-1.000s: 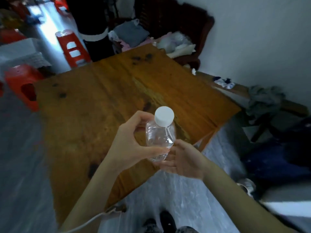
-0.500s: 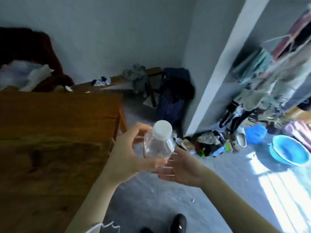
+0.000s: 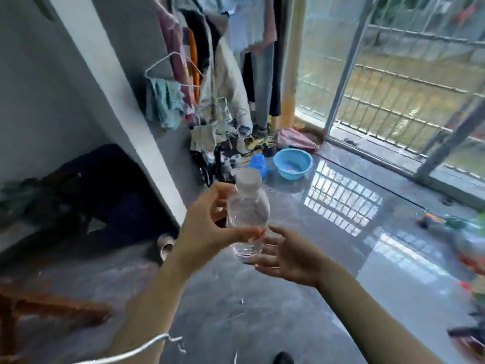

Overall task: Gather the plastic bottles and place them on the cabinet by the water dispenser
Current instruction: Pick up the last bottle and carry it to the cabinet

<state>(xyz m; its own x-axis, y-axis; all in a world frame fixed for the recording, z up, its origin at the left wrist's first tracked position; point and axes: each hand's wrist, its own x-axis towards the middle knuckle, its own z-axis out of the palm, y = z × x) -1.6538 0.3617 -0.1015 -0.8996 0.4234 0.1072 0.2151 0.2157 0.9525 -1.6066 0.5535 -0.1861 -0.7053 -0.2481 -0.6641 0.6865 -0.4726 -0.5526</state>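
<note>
A small clear plastic bottle [image 3: 248, 214] with a white cap stands upright in front of me, held in mid-air over the grey floor. My left hand [image 3: 207, 229] grips its body from the left, thumb across the front. My right hand [image 3: 288, 254] is spread palm-up just under and to the right of the bottle's base, fingertips touching or nearly touching it. No cabinet or water dispenser is in view.
A clothes rack [image 3: 210, 61] hung with garments stands ahead, with shoes and clutter at its foot. A blue basin [image 3: 292, 164] sits on the shiny floor. A barred window door [image 3: 393, 82] fills the right. A dark pile [image 3: 91, 185] lies by the white pillar [image 3: 115, 88].
My view has swung right, from the wooden table past the room corner to the clothes rack and window. Both hands keep the same hold on the bottle.
</note>
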